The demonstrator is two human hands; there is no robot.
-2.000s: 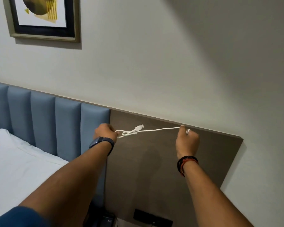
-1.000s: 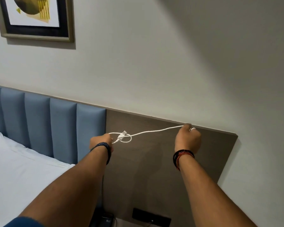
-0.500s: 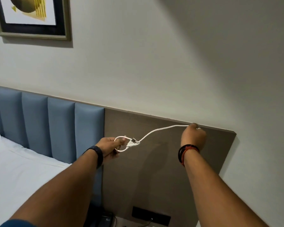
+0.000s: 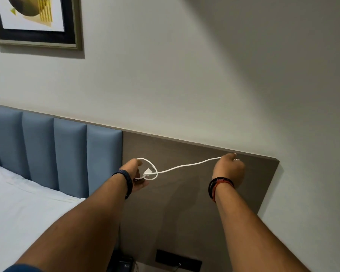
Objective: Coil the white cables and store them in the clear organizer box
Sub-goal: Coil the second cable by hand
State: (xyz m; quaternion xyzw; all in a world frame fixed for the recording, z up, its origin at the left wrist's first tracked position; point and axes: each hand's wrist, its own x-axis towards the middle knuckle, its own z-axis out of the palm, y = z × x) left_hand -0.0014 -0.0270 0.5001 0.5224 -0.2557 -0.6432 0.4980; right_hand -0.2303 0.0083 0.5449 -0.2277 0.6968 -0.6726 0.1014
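Note:
A thin white cable (image 4: pixel 185 166) stretches between my two raised hands in front of a brown wall panel. My left hand (image 4: pixel 134 173) grips one end, where the cable forms a small loop (image 4: pixel 154 169) with a white plug inside it. My right hand (image 4: pixel 229 169) is closed on the other end, higher and to the right, with a small white tip showing above its fingers. The clear organizer box is not in view.
A brown headboard panel (image 4: pixel 185 213) with a black socket strip (image 4: pixel 178 261) is behind the hands. A blue padded headboard (image 4: pixel 53 152) and a white bed (image 4: pixel 18 213) lie to the left. A framed picture (image 4: pixel 35 22) hangs top left. A dark object (image 4: pixel 124 265) sits at the bottom.
The loop at my left hand has grown rounder and wider. My left hand turned and dropped a little; my right hand stayed up near the panel's top edge, the cable sagging slightly between them.

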